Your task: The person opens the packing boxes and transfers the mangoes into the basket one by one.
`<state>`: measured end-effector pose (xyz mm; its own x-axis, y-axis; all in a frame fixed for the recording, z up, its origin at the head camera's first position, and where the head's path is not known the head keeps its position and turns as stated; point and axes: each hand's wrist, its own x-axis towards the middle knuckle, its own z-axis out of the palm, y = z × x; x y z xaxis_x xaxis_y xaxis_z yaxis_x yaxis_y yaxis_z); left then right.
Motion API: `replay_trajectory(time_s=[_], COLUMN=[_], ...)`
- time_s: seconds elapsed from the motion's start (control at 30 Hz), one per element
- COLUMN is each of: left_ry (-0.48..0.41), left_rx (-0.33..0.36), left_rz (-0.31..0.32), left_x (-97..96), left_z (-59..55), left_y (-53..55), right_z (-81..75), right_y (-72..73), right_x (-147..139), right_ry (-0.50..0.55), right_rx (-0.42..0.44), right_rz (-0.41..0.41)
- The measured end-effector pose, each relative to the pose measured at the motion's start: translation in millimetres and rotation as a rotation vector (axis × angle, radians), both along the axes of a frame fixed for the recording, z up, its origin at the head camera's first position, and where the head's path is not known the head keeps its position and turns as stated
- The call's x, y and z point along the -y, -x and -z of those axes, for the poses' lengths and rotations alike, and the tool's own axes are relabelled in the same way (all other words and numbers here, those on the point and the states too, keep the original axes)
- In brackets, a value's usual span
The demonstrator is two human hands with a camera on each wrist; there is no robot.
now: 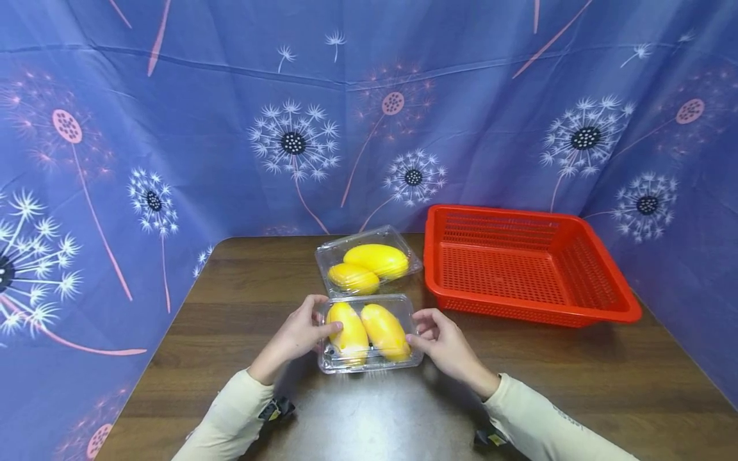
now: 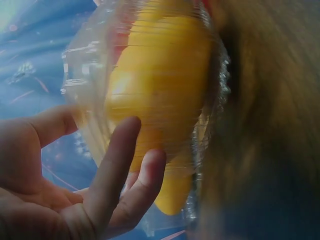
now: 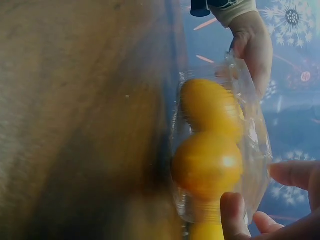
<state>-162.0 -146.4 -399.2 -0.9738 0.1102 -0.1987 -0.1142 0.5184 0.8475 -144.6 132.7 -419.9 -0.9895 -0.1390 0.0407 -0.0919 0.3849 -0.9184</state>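
Below frame centre, left hand (image 1: 303,330) and right hand (image 1: 448,344) pinched the box (image 1: 371,367) by its ends, seemingly steadying its mangoes (image 1: 385,331); shifting it likely called for even pressure.

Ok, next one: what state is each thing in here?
Front clear container: held at both ends; latch not discernible.
Left hand: gripping its left end.
Right hand: gripping its right end.
Front yellow fruits: side by side inside.
Rear clear container: on the table, unheld.
Rear yellow fruits: side by side inside.
Red basket: upright, open-topped.
Blue curtain: hanging behind.
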Motion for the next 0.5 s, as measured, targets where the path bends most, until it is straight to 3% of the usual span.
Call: replay_trajectory(time_s=[0.3, 0.5], left_ry=[-0.036, -0.031], left_rx=[0.017, 0.065], left_rz=[0.0, 0.014], left_x=[0.6, 1.3], left_z=[3.2, 5.0], left_y=[0.2, -0.9], right_z=[7.0, 8.0], right_y=[5.7, 7.1], right_x=[-8.1, -11.5], right_ry=[0.132, 0.158], right_rx=[0.092, 0.169], right_rz=[-0.077, -0.091])
